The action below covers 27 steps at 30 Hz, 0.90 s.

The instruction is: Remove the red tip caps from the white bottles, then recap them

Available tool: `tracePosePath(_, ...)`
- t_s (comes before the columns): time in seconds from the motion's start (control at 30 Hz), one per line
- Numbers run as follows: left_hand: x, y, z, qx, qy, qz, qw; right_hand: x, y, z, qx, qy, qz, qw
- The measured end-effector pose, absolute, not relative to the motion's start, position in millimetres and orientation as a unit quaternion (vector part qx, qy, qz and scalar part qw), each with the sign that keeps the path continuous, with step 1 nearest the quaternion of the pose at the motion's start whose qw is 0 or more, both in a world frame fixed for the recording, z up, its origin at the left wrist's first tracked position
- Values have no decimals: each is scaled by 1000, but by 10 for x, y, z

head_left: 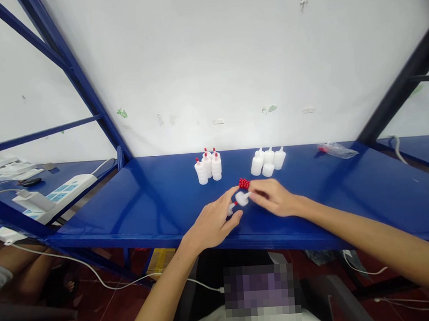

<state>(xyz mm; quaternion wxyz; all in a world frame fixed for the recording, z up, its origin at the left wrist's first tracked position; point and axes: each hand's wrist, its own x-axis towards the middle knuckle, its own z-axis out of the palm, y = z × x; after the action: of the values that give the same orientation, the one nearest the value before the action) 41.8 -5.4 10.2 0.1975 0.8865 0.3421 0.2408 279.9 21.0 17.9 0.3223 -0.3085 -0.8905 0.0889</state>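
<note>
Pinching at the spout of a small white squeeze bottle [242, 199], the fingertips of the right hand [275, 198] look closed on its narrow end in my head view, which I take to be the easiest part to grip and turn. The bottle is between the two hands, near the front edge of the blue tabletop [148, 203], its spout towards the right. I see the left hand [211, 222] half curled beside it, thumb apart from the fingers, with a red-tipped white piece [231, 209] under them; how firmly it grips either thing I cannot tell, since the contact is hidden. Just beyond the fingertips sits a tight cluster of red caps [244, 183], bunched, I would judge, so that both hands can reach them. Farther back, I have capped bottles [207, 166] grouped to the left and uncapped bottles [257, 164] to the right, well apart, probably so the two kinds stay distinct. A clear plastic bag [339, 149] with something red inside lies at the rear right, seemingly out of the working space.
</note>
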Motion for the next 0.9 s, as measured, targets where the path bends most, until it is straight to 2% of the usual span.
tracePosePath(0.07,412,-56,104,877,361,242,203,2970,312,236,-370,-833,23,411)
tracePosePath(0.13,408,-53,102,871,374,239,211,3182,435,314,-460,-766,-49,446)
tracePosePath(0.27,412,-35,83,866,370,253,221,3490,641,410,-609,-704,-84,356)
tracePosePath(0.4,422,-5,65,864,366,263,225,3515,729,386,-649,-702,-61,285)
tracePosePath(0.53,434,5,86,861,368,257,239,3478,729,393,-670,-691,-50,266)
tracePosePath(0.63,442,-5,112,865,366,250,234,3452,660,443,-653,-682,-56,325)
tracePosePath(0.73,445,-15,118,872,364,248,214,3320,510,457,-568,-736,-20,368)
tracePosePath(0.8,443,-16,108,876,360,249,203,3157,376,423,-492,-801,35,338)
tracePosePath(0.9,440,-10,79,878,361,251,191,2889,188,343,-394,-884,87,236)
